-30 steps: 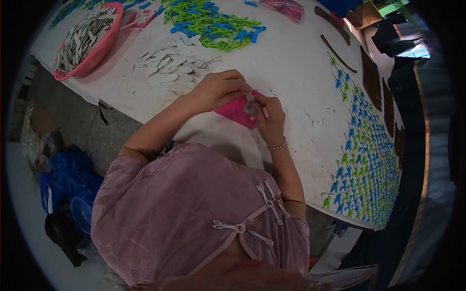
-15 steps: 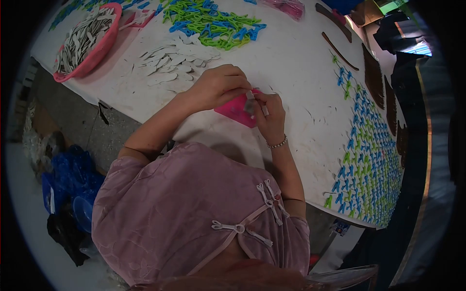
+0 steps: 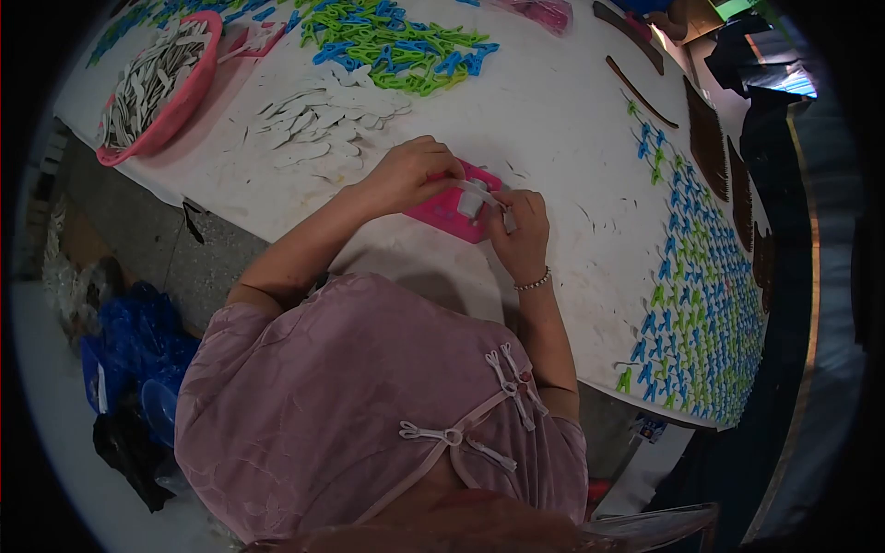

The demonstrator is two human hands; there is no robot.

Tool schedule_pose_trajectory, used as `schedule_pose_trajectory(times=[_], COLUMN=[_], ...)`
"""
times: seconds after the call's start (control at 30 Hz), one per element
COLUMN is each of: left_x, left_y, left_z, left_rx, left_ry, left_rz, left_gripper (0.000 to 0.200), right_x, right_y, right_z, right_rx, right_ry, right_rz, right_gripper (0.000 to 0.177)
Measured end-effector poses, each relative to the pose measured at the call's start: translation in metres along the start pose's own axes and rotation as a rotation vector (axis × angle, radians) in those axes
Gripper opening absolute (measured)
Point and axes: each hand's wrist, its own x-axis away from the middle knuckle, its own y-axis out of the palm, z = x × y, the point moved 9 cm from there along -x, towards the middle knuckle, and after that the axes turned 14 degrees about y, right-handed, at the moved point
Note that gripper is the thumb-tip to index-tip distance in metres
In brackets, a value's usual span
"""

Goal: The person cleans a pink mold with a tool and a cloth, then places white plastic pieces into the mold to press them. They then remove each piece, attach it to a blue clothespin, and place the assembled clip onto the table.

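Note:
Over a bright pink board [image 3: 442, 219], my two hands hold a thin pale strip [image 3: 477, 190] stretched between them. My left hand [image 3: 417, 175] is closed, its fingertips pinching the strip's left end above the board's far-left edge. The fingers of my right hand [image 3: 524, 235], on the board's right side, are pinched together at the other end. Under the strip, a small light-grey block [image 3: 470, 203] stands on the board. Just beyond my left hand lies a loose pile of flat pale pieces [image 3: 318, 120].
A pink basin [image 3: 198, 97] of similar pale pieces stands at the table's left edge. Blue and green clothes pegs [image 3: 396, 46] are heaped at the back. More pegs [image 3: 696, 304] lie in rows along the right. Dark brown toothed strips [image 3: 708, 147] lie beyond them.
My hands have moved apart, the right one rightward and slightly down. The pale strip now shows stretched between them, and more of the pink board and grey block is uncovered.

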Motion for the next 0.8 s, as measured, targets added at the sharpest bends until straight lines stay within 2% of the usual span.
schedule_pose_trajectory(times=[0.23, 0.43, 0.53, 0.6, 0.73, 0.8], left_x=[-0.009, -0.019, -0.02, -0.018, -0.019, -0.016], left_y=[0.009, 0.023, 0.027, 0.028, 0.017, 0.016], left_z=[0.002, 0.006, 0.008, 0.007, 0.006, 0.007], left_rx=[0.013, 0.033, -0.027, -0.025, 0.097, 0.111], left_ry=[0.045, 0.068, 0.07, 0.07, 0.014, 0.027], left_rz=[-0.015, -0.053, -0.069, -0.058, 0.017, 0.036], left_gripper=[0.01, 0.009, 0.009, 0.01, 0.011, 0.013], right_x=[-0.003, -0.015, -0.019, -0.019, -0.011, -0.004], right_y=[-0.012, -0.036, -0.029, -0.01, 0.011, 0.026], right_z=[-0.003, -0.021, -0.017, 0.006, 0.012, 0.024], right_rx=[0.064, -0.055, -0.202, -0.575, -0.587, -0.664], right_ry=[-0.037, -0.03, 0.049, 0.207, 0.282, 0.397], right_rz=[0.03, 0.155, 0.104, -0.025, -0.099, -0.154], right_gripper=[0.018, 0.023, 0.029, 0.035, 0.04, 0.04])
